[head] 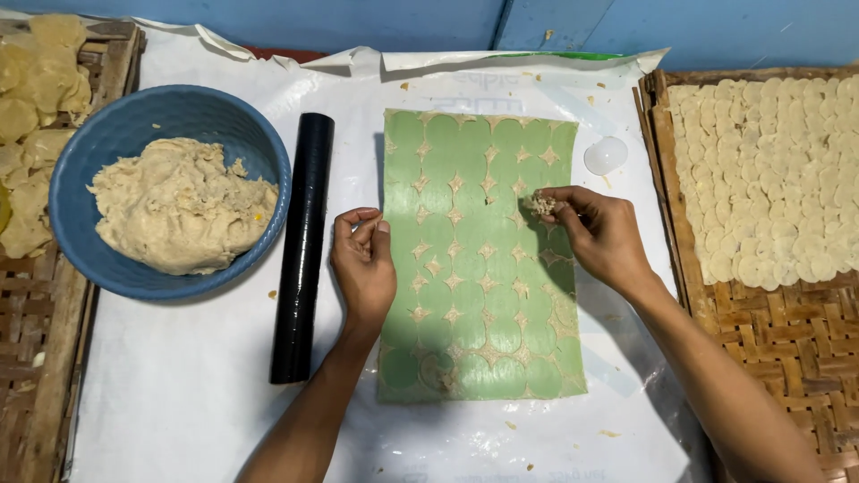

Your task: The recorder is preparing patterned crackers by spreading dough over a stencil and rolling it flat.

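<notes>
Dough scraps (541, 205) are pinched in my right hand (601, 234), fingers closed on the little clump over the green mat (483, 295). My left hand (363, 264) rests on the mat's near edge, fingers curled loosely, holding nothing. Just left of it lies the black rolling pin (302, 246), and beyond that the blue bowl (116, 134) of dough.

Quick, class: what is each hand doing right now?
Left hand: fingers curled, resting on the green sheet, holding nothing visible.
Right hand: pinching dough scraps.
</notes>
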